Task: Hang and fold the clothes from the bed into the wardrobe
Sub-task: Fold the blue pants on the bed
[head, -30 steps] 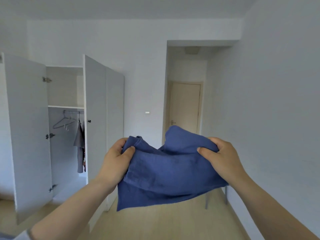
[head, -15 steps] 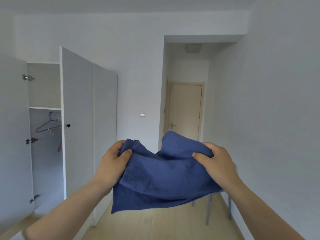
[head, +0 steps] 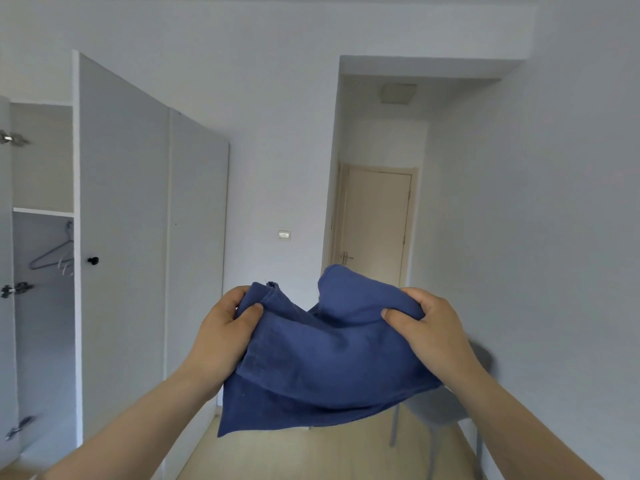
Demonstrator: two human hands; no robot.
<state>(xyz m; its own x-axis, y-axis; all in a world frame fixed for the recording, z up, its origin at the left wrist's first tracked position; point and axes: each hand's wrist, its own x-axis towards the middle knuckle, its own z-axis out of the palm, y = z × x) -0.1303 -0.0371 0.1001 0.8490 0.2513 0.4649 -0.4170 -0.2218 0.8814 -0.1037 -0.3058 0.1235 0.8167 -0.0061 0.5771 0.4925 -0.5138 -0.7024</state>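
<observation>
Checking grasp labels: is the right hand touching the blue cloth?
Touching. Head view: the right hand pinches the blue cloth, with its thumb pressed on the near face.

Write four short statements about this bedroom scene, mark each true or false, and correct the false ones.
1. The left hand and the right hand both grip the blue garment. True.
2. The blue garment hangs on the hanger in the wardrobe. False: it is held in the air between the two hands.
3. The wardrobe stands open at its left side, and the hanger shows inside it. True.
4. The hallway door stands wide open. False: it is shut.
</observation>
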